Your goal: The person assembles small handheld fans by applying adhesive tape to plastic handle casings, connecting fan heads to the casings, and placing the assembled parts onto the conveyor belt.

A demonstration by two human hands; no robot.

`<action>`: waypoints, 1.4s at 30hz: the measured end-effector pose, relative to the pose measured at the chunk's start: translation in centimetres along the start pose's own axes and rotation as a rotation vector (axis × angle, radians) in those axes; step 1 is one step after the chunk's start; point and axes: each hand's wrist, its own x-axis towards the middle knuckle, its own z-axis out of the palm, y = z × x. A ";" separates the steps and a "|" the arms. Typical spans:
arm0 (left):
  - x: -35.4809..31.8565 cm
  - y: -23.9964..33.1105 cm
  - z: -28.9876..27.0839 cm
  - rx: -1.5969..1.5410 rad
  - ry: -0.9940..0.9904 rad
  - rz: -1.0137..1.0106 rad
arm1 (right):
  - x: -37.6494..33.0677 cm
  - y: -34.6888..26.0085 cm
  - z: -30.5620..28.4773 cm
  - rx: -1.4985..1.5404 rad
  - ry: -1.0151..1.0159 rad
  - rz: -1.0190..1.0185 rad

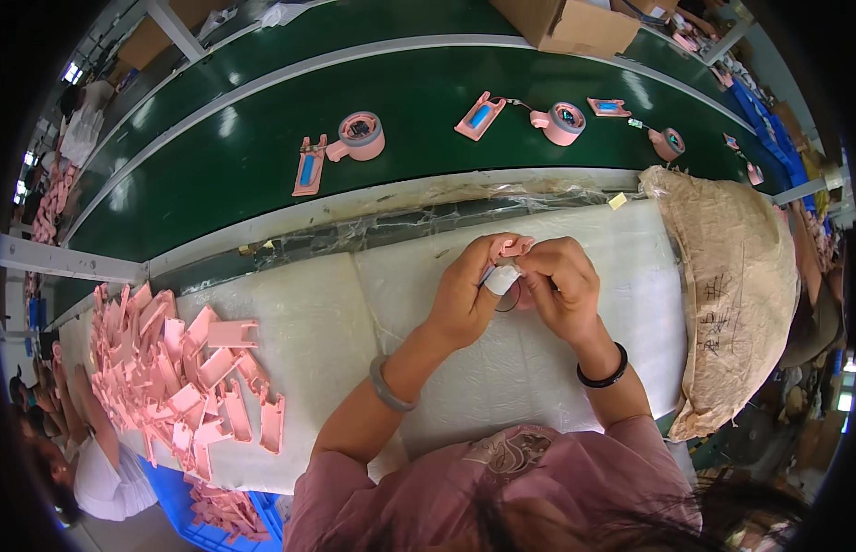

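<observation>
At your far left a heap of flat pink plastic parts (pixel 175 368) lies spread over the white foam pad (pixel 308 340) that covers the bench, with more of the same in a blue bin (pixel 193 515) below the bench edge. Your left hand (pixel 465 294), grey bangle (pixel 388 386) on the wrist, is raised over the middle of the pad with its fingers closed around a small pink plastic piece (pixel 513 246) and a white piece (pixel 503 279) just under it. A thin dark ring or wire loop (pixel 511 299) hangs below the white piece; which it is cannot be told. Your right hand (pixel 561 285), black band (pixel 604 373) on the wrist, meets the left, fingertips pinched on the same pink and white pieces, so both hands grip them together above the pad. Beyond the pad the green conveyor belt (pixel 262 175) carries pink round housings (pixel 359 136) and flat pink parts with blue inserts (pixel 480 117), spaced well apart. At your right a large brown paper sack (pixel 731 276) rests on the bench end, and a cardboard box (pixel 570 23) sits beyond the belt.
</observation>
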 end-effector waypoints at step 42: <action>1.5 -2.9 -4.3 0.001 0.298 -0.234 | -0.9 3.3 -0.3 0.004 -0.126 0.031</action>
